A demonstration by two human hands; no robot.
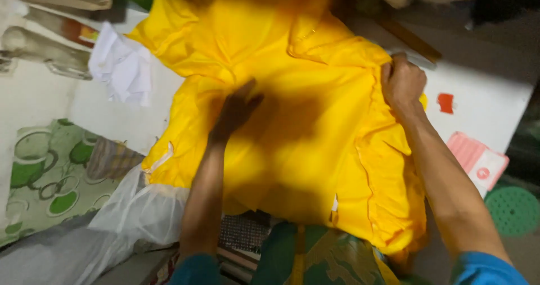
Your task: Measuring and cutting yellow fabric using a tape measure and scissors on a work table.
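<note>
Left hand flat on the yellow cloth, fingers spread and loose, palm down near the middle of the fabric; grip closed on nothing, just pressing. It sits in shadow, so fingertips are hard to make out. Right hand is at the cloth's right side, fingers curled and pressed together, pinching a bunched fold or seam of the yellow cloth (knuckles up, thumb hidden).

The yellow cloth covers most of the white surface, running from the far edge down to the near edge, where it hangs over in front of the person. Creased ridge runs down its right side below the right hand.

At the left side of the surface, touching the cloth's far left part: crumpled white fabric scrap. Near the near-left corner, a sheer white bag lies against the cloth's lower left hem. Left of that, a sheet printed with green cups.

On the right side of the surface, apart from the cloth: small red scrap, and a pink-and-white packet at the right edge. Green perforated round thing beyond that edge, lower down.
</note>
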